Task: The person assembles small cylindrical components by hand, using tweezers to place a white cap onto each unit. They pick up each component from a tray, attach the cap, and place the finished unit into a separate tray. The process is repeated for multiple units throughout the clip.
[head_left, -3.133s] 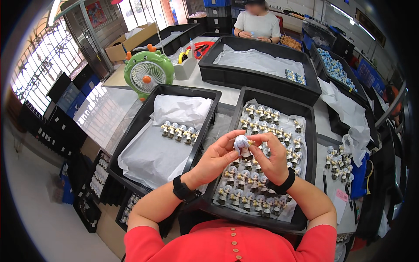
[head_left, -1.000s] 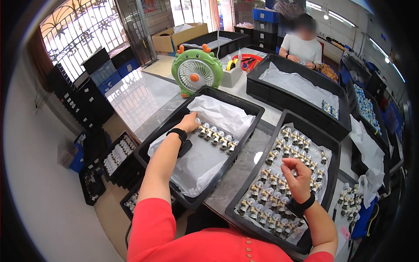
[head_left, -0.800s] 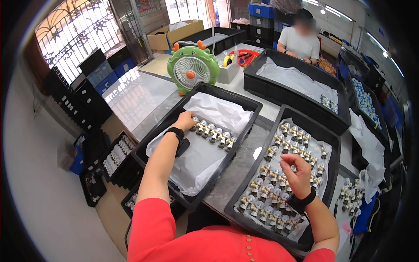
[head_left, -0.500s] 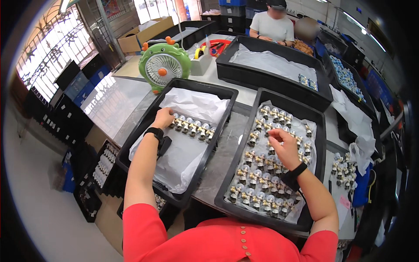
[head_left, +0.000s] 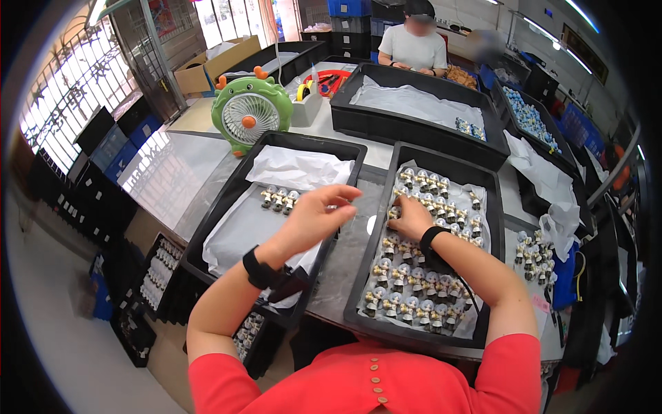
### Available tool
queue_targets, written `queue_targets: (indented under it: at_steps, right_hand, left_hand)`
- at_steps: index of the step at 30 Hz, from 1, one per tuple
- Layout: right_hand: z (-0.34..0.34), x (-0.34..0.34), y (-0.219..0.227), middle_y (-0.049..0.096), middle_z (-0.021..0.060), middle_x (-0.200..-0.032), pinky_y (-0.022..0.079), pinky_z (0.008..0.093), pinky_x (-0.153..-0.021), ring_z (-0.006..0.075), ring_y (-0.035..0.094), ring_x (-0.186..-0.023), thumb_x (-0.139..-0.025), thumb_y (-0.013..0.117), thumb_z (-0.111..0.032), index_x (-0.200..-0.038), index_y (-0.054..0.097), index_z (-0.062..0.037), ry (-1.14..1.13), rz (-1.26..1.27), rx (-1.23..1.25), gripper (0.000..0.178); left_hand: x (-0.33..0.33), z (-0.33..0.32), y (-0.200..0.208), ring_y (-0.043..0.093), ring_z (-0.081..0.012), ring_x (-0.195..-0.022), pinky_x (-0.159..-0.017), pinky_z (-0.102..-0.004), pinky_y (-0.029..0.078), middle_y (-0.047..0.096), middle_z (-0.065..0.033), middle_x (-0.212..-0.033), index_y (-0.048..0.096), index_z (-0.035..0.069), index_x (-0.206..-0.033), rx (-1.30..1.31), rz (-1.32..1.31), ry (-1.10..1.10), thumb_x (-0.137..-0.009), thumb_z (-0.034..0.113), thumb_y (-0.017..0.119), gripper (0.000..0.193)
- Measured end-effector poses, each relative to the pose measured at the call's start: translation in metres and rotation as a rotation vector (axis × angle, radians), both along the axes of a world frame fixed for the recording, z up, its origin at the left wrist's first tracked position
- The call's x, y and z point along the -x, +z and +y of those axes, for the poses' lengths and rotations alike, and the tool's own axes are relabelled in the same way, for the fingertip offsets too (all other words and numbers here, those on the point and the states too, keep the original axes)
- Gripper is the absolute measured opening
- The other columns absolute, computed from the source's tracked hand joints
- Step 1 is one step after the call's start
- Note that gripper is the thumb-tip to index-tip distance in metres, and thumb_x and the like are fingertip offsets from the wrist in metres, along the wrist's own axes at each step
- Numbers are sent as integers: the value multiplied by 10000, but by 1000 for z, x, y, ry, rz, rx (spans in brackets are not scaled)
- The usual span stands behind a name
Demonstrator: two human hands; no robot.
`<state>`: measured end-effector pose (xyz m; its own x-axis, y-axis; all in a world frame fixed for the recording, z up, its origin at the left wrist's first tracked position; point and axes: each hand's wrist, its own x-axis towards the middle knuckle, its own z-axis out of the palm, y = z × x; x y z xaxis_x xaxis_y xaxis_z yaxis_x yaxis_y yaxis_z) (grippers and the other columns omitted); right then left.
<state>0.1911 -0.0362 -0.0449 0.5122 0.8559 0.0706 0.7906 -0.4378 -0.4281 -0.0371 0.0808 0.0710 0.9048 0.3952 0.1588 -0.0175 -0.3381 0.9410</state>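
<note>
My left hand [head_left: 318, 217] is over the right side of the left black tray [head_left: 317, 141], fingers apart with nothing visible in them. A short row of small white-headed figurines [head_left: 278, 199] lies on white paper in that tray, its right end hidden by this hand. My right hand [head_left: 414, 219] reaches into the right black tray [head_left: 494, 207], thumb and fingers closed around a figurine [head_left: 394, 212] at the left edge of the rows. Several rows of like figurines [head_left: 410, 308] lie there on a paper liner.
A green animal-shaped fan [head_left: 252, 116] stands behind the left tray. Beyond the right tray is a larger paper-lined black bin [head_left: 348, 121]. More figurines [head_left: 534, 257] rest on the table at right. Across the table sits a person in a white shirt [head_left: 412, 50].
My left hand has left the figurine row and moved right, toward the gap between the trays. My right hand has shifted left and closed on a figurine. The view has shifted slightly.
</note>
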Motion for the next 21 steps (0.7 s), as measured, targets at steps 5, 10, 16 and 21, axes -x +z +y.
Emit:
queue_targets:
  at_steps: [5,10,16,21]
  right_hand:
    - [-14,-16,-3,583,153,-929,475,391,-766,325,580,-861,-624,689,-157,-1027,548,-49,39,146,-212,441]
    - [-46,8,40,537,73,-1020,481,244,-636,105,610,-732,-700,683,-62,-1097,496,-54,64,748,-471,439]
    - [-77,40,81,484,34,-1085,471,198,-688,72,547,-848,-762,668,12,-1135,465,-48,204,930,-623,428]
    - [-83,46,77,529,29,-1051,463,190,-643,71,571,-798,-743,686,4,-1101,502,-40,244,785,-707,405]
  left_hand:
    - [4,-40,0,540,-80,-995,-880,-246,443,588,-30,-1085,553,12,-1190,241,-14,-143,-894,99,585,310]
    - [-13,-56,-17,525,-91,-1018,-883,-256,436,547,-55,-1152,515,32,-1233,141,-53,-78,-874,53,563,363]
    - [-37,-71,-29,520,-136,-1022,-831,-258,466,439,-62,-1201,417,68,-1322,192,-105,-31,-850,51,605,509]
    - [-45,-85,-25,519,-120,-1006,-828,-251,474,425,-75,-1209,382,63,-1340,340,-124,-79,-846,77,644,560]
